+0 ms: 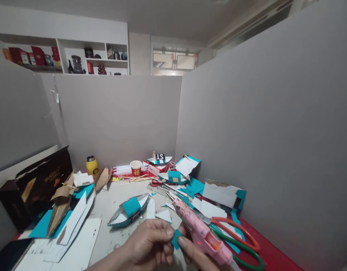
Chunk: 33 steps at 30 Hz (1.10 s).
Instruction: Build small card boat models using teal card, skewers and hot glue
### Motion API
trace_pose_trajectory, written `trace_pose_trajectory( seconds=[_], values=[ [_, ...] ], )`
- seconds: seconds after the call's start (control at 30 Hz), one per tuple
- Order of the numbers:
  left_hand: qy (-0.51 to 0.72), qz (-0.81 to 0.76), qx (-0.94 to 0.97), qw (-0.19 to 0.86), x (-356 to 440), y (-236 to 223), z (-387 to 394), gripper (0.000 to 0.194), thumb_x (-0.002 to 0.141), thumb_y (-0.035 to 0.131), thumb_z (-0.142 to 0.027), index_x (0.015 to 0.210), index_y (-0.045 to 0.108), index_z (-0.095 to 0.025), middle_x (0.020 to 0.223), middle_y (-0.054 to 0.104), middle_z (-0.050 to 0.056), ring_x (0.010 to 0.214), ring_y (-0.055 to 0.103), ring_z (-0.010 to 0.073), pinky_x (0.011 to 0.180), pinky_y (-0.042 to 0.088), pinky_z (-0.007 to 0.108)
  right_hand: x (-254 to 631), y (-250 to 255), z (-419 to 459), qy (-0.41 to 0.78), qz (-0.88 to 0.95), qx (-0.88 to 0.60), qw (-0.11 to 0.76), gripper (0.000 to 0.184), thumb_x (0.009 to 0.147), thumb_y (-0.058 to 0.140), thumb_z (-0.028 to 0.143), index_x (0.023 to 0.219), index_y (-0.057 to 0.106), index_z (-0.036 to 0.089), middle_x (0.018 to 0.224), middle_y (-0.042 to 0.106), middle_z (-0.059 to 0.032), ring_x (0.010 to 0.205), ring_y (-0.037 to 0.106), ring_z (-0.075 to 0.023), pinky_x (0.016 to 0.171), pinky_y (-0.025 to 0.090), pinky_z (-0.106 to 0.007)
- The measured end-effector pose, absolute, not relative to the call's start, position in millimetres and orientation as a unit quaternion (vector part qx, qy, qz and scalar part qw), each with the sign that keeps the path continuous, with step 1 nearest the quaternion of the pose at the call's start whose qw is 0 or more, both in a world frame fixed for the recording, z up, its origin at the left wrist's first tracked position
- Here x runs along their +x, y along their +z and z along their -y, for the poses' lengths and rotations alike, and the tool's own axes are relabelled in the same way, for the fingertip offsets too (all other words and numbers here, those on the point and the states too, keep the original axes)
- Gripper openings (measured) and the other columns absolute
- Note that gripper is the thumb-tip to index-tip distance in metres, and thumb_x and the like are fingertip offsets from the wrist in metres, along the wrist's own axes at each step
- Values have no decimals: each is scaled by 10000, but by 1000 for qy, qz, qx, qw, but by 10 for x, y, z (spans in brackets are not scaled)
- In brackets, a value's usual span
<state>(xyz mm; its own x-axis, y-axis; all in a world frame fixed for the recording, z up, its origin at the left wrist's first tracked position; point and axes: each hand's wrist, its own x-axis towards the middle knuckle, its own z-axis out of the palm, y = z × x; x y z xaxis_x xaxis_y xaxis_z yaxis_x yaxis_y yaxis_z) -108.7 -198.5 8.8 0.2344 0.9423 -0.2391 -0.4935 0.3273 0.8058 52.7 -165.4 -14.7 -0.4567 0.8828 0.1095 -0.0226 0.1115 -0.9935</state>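
Note:
A small teal cardboard piece [177,239] is pinched between my two hands at the lower middle. My left hand [152,241] grips its left edge with thumb and forefinger, the other fingers curled. On the opposite side, the thumb and a finger of my right hand [200,258] close on it. A pink hot glue gun [200,229] lies across my right hand, nozzle pointing up and left, with a red light lit; its handle is hidden, so I cannot tell whether that hand grips it too. Just beyond my left hand sits a cardboard boat [128,210] with a teal cover.
Scissors [248,235] with orange and green handles lie right of the glue gun. Farther back are a paper cup [136,168], thin sticks, more cardboard boats and teal scraps [195,186]. A dark box [35,188] and yellow bottle [91,165] stand left. Grey partitions [119,113] enclose the table.

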Motion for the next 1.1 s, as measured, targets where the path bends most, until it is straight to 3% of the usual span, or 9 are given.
trace_pose_trajectory(
  seconds=[0.1, 0.23, 0.37, 0.73, 0.9, 1.1],
  values=[
    [476, -345, 302, 750, -1087, 117, 2017, 300, 563, 822, -307, 658, 608, -120, 468, 503, -27, 396, 427, 54, 436, 417, 178, 557, -100, 1668, 574, 640, -343, 378, 312, 721, 675, 519, 773, 622, 216, 628, 538, -13, 576, 518, -171, 572, 451, -319],
    [500, -394, 372, 675, -1144, 126, 1982, 267, 703, 761, -336, 659, 582, -143, 510, 489, -44, 434, 459, 71, 481, 483, 220, 552, -36, 1621, 566, 670, -331, 347, 335, 761, 635, 504, 757, 564, 177, 604, 500, 9, 538, 448, -116, 521, 386, -257],
    [474, -434, 421, 640, -1186, 127, 1944, 287, 727, 757, -347, 660, 576, -135, 584, 551, -20, 473, 500, 70, 495, 462, 201, 549, -69, 1588, 563, 683, -313, 343, 288, 786, 611, 455, 757, 551, 175, 590, 474, 23, 523, 420, -104, 495, 358, -238],
    [448, -337, 274, 782, -1084, 8, 1952, 208, 729, 760, -267, 713, 633, -103, 584, 483, -30, 470, 392, 31, 465, 393, 139, 545, -37, 1638, 506, 707, -310, 385, 182, 782, 625, 356, 747, 568, 186, 648, 529, 14, 586, 492, -119, 575, 428, -252],
    [501, -413, 318, 691, -1139, 146, 1917, 234, 800, 676, -352, 742, 624, -132, 521, 496, -40, 419, 419, 58, 430, 407, 171, 535, -61, 1598, 589, 628, -338, 380, 233, 775, 643, 402, 750, 562, 185, 620, 520, 24, 543, 463, -107, 535, 393, -246],
    [569, -484, 334, 575, -1534, 503, 2041, 184, 786, 685, -277, 693, 587, -152, 606, 551, -41, 449, 424, 52, 436, 405, 167, 491, -89, 1482, 660, 558, -353, 357, 251, 785, 639, 407, 786, 516, 188, 555, 502, 53, 472, 417, -72, 412, 264, -179]
  ],
)
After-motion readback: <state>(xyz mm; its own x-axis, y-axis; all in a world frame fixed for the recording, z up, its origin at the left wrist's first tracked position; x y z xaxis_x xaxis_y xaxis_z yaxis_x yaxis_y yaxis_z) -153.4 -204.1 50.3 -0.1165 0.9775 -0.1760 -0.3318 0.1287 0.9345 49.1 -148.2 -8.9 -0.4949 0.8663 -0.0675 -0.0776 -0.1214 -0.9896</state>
